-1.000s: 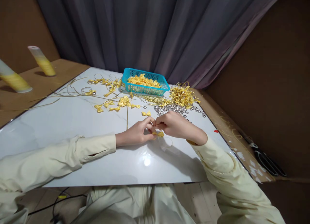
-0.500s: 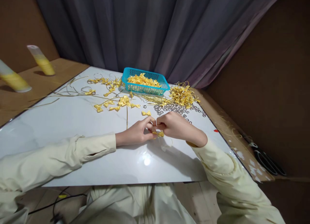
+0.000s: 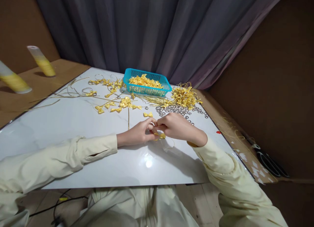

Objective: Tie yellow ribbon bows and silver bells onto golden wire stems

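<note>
My left hand (image 3: 139,132) is closed in a pinch, thumb and fingers on a small yellow ribbon bow (image 3: 162,135) held just above the white table. Against its fingertips, my right hand (image 3: 174,126) is curled with thumb and forefinger pressed together; what lies between them is too small to make out. A faint thin strand curves below the right hand. Just beyond the hands lies a loose yellow bow (image 3: 148,114). Silver ring-like pieces (image 3: 175,110) are scattered behind my right hand.
A turquoise basket (image 3: 149,89) of yellow bows stands at the back. To its right is a heap of bows with cords (image 3: 185,96). Gold cords (image 3: 71,94) and more bows (image 3: 125,102) lie left. Black-handled scissors (image 3: 268,163) rest right; yellow spools (image 3: 44,63) stand left.
My right hand has shifted slightly left, closer against the left fingertips. The left hand and the bow have hardly moved.
</note>
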`<state>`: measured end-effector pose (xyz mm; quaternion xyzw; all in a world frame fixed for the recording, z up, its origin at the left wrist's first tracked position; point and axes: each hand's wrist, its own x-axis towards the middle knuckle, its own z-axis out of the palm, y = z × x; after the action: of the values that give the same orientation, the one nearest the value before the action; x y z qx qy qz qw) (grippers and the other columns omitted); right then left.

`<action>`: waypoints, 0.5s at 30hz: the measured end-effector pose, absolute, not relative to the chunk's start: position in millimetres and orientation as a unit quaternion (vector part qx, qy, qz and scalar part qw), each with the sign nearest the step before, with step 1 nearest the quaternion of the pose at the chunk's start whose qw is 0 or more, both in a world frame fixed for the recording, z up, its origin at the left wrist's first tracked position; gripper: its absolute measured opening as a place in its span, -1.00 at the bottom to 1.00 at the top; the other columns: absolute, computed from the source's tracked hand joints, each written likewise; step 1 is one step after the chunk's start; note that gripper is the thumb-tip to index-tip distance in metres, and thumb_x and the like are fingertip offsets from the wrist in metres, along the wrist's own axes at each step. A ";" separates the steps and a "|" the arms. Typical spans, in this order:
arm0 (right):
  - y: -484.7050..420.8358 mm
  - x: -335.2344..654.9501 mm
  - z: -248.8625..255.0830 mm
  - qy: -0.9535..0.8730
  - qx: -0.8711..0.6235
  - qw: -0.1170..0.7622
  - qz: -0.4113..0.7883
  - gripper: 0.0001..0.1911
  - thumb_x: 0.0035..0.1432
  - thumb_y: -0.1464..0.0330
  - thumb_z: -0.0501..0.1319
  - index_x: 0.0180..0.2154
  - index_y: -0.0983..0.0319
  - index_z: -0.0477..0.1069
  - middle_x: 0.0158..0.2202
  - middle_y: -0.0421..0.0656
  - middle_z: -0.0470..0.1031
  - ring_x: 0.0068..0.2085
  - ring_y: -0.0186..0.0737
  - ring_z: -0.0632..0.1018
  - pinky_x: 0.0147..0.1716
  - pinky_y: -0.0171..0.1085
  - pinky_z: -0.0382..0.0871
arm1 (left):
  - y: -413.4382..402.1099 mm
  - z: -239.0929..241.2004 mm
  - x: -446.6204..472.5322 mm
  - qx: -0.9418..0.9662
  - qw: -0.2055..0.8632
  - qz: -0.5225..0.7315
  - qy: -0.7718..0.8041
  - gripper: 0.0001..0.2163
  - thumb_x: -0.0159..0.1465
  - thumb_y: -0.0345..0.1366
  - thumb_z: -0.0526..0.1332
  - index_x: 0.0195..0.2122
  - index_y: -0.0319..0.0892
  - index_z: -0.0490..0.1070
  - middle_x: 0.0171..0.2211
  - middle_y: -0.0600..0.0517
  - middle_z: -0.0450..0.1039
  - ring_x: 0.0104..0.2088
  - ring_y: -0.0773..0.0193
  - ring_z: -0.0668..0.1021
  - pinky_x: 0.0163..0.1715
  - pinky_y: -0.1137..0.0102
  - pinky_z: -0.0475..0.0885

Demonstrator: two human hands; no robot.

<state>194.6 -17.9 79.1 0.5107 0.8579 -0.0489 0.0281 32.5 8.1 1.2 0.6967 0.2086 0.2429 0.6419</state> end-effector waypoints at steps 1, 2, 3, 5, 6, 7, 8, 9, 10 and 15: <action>-17.2 195.1 78.7 0.858 0.511 0.023 -0.049 -0.78 0.02 0.45 0.07 -0.56 0.28 0.44 -0.65 -0.20 0.29 -0.61 -0.43 0.09 -0.55 -0.32 -0.11 | 8.3 1.4 32.7 0.691 0.650 0.240 0.207 -0.74 0.12 -0.36 0.24 -0.22 -0.19 0.17 -0.44 0.06 0.45 -0.36 0.29 0.50 -0.28 0.36 0.32; -16.5 195.6 78.3 0.857 0.512 0.018 -0.049 -0.78 0.01 0.46 0.07 -0.56 0.28 0.43 -0.65 -0.20 0.28 -0.61 -0.43 0.08 -0.55 -0.32 -0.11 | 8.4 1.7 32.8 0.687 0.655 0.237 0.206 -0.73 0.12 -0.37 0.24 -0.21 -0.19 0.16 -0.45 0.07 0.44 -0.36 0.29 0.49 -0.29 0.36 0.32; -15.8 196.2 77.7 0.857 0.513 0.016 -0.049 -0.79 0.00 0.46 0.07 -0.57 0.28 0.43 -0.66 -0.20 0.28 -0.61 -0.43 0.08 -0.54 -0.33 -0.10 | 8.4 2.0 32.8 0.686 0.659 0.234 0.204 -0.73 0.12 -0.37 0.24 -0.21 -0.19 0.16 -0.45 0.07 0.44 -0.36 0.30 0.49 -0.29 0.37 0.31; -14.7 197.4 76.7 0.858 0.511 0.015 -0.053 -0.79 0.00 0.46 0.07 -0.58 0.29 0.43 -0.67 -0.20 0.27 -0.61 -0.43 0.08 -0.54 -0.33 -0.10 | 8.4 2.4 32.9 0.686 0.660 0.232 0.200 -0.73 0.11 -0.38 0.23 -0.22 -0.18 0.14 -0.47 0.08 0.45 -0.37 0.30 0.47 -0.29 0.37 0.30; -14.3 198.0 76.2 0.858 0.510 0.015 -0.056 -0.79 0.00 0.45 0.08 -0.58 0.29 0.43 -0.67 -0.20 0.27 -0.61 -0.43 0.08 -0.54 -0.33 -0.10 | 8.5 2.5 32.8 0.687 0.660 0.232 0.200 -0.73 0.11 -0.38 0.23 -0.23 -0.18 0.14 -0.47 0.08 0.45 -0.37 0.31 0.47 -0.29 0.37 0.30; -14.0 198.6 75.8 0.859 0.509 0.015 -0.059 -0.79 0.00 0.45 0.08 -0.58 0.29 0.43 -0.67 -0.20 0.27 -0.61 -0.43 0.08 -0.55 -0.33 -0.10 | 8.5 2.4 32.7 0.687 0.659 0.231 0.200 -0.74 0.12 -0.38 0.23 -0.24 -0.18 0.14 -0.47 0.08 0.45 -0.37 0.31 0.46 -0.29 0.37 0.29; -13.8 199.2 75.4 0.859 0.508 0.014 -0.063 -0.79 -0.01 0.45 0.08 -0.58 0.29 0.43 -0.67 -0.21 0.27 -0.61 -0.43 0.08 -0.55 -0.33 -0.10 | 8.6 2.1 32.7 0.689 0.658 0.230 0.200 -0.74 0.12 -0.38 0.23 -0.25 -0.18 0.14 -0.47 0.08 0.45 -0.38 0.32 0.46 -0.30 0.38 0.29; -13.6 199.8 74.9 0.859 0.507 0.012 -0.068 -0.79 -0.01 0.45 0.07 -0.58 0.29 0.44 -0.67 -0.21 0.26 -0.61 -0.43 0.08 -0.55 -0.33 -0.10 | 8.7 1.7 32.6 0.690 0.657 0.229 0.199 -0.75 0.12 -0.38 0.23 -0.25 -0.18 0.14 -0.47 0.09 0.44 -0.38 0.32 0.45 -0.30 0.38 0.28; -13.3 200.4 74.5 0.859 0.507 0.010 -0.075 -0.78 -0.01 0.46 0.07 -0.58 0.29 0.44 -0.67 -0.21 0.26 -0.61 -0.43 0.08 -0.55 -0.33 -0.10 | 8.7 1.2 32.6 0.692 0.655 0.228 0.199 -0.75 0.12 -0.38 0.22 -0.25 -0.18 0.14 -0.47 0.09 0.44 -0.38 0.32 0.45 -0.30 0.39 0.28; -11.5 202.0 72.6 0.856 0.508 -0.003 -0.100 -0.77 -0.01 0.47 0.07 -0.59 0.31 0.44 -0.68 -0.21 0.26 -0.59 -0.42 0.07 -0.53 -0.32 -0.10 | 9.1 -0.7 32.5 0.697 0.650 0.227 0.199 -0.75 0.13 -0.36 0.23 -0.25 -0.18 0.15 -0.46 0.08 0.45 -0.39 0.32 0.46 -0.31 0.39 0.28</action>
<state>202.0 -11.5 72.6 0.5077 0.8557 -0.1002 -0.0030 32.5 9.1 -0.7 0.6971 0.1988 0.2270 0.6504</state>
